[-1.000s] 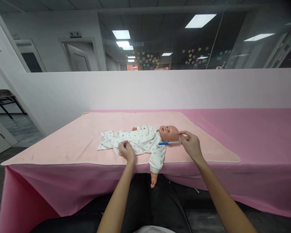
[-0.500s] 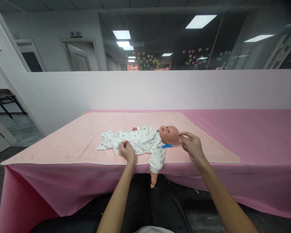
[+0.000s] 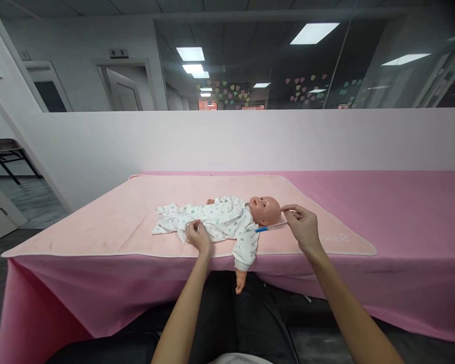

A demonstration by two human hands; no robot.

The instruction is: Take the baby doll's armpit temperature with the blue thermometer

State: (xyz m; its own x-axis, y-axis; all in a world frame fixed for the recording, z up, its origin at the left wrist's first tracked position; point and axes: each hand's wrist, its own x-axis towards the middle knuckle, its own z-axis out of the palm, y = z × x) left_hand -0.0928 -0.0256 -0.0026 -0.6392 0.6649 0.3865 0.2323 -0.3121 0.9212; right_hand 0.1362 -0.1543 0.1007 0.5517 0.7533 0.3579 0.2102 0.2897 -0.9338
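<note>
A baby doll (image 3: pixel 266 209) in a white patterned sleepsuit (image 3: pixel 220 220) lies on its back, head to the right, one arm hanging over the table's front edge. Beside the head, my right hand (image 3: pixel 302 227) is closed in a pinch on a thin clear stick with a blue end (image 3: pixel 263 229). The blue end points left, near the doll's shoulder. My left hand (image 3: pixel 197 236) rests by the doll's lower body with fingers curled together; what they hold, if anything, is too small to make out.
A pale pink mat (image 3: pixel 109 222) lies under the doll on a table with a darker pink cloth (image 3: pixel 413 217). Behind it runs a low white wall (image 3: pixel 250 141) topped by glass. At far left stands a dark stool (image 3: pixel 5 146).
My right hand has shifted slightly right with the stick, and the blue end has moved a little right and dropped slightly. My left hand and the doll have stayed put.
</note>
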